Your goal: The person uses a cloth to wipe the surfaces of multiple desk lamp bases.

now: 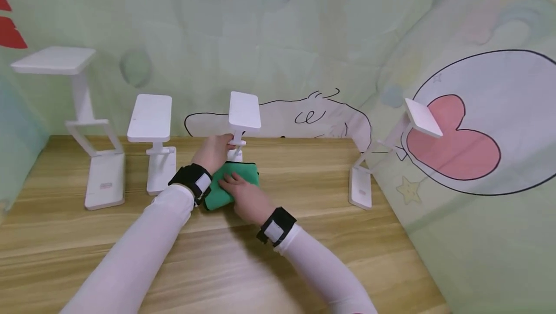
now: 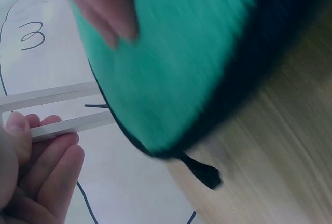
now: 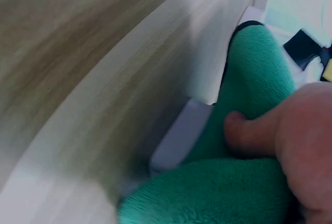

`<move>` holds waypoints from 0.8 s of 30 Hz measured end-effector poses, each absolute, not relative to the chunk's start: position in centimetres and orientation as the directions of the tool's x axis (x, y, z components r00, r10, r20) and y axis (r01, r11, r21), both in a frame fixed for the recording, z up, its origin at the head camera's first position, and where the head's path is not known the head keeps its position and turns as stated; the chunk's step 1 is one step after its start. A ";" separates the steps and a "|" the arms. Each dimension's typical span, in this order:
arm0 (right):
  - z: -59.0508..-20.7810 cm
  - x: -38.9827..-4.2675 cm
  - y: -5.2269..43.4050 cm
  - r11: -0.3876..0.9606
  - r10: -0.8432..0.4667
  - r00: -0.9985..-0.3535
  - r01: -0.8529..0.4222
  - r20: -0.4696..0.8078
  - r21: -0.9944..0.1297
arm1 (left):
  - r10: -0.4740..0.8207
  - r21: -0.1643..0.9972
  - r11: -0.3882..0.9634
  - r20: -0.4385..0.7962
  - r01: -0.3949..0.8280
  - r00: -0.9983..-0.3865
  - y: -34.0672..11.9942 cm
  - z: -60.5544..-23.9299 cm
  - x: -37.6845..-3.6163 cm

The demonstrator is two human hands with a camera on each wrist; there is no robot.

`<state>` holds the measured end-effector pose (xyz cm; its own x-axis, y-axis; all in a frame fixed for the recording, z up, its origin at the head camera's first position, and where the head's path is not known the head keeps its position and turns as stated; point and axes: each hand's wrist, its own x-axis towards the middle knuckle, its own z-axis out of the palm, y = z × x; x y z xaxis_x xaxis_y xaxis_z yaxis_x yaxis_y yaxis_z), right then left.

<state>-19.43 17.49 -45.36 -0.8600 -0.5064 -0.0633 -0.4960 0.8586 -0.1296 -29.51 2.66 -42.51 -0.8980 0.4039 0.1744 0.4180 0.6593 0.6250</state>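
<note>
Gripping the thin stem of a small white desk lamp (image 1: 243,121), the left hand (image 1: 214,152) steadies it while the right hand (image 1: 243,197) presses a green cloth (image 1: 217,193) onto its base on the wooden table (image 1: 304,179). Pushing hard could tip the lamp.

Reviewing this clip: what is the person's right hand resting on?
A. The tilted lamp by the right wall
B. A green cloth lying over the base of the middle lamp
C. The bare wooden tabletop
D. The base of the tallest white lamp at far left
B: the right hand presses on the green cloth, while the left hand holds the middle lamp by its stem.
</note>
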 end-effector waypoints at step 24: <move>-46.2 -21.1 18.1 0.904 -0.421 -0.907 -0.420 0.005 -0.079 | 0.419 0.595 0.665 0.205 0.452 -0.885 2.5 -42.3 -29.5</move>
<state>-21.10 18.15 -46.22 -0.9072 -0.4207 0.0051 -0.4197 0.9043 -0.0785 -29.51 2.53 -42.25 -0.8848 0.4186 0.2049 0.4521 0.6647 0.5948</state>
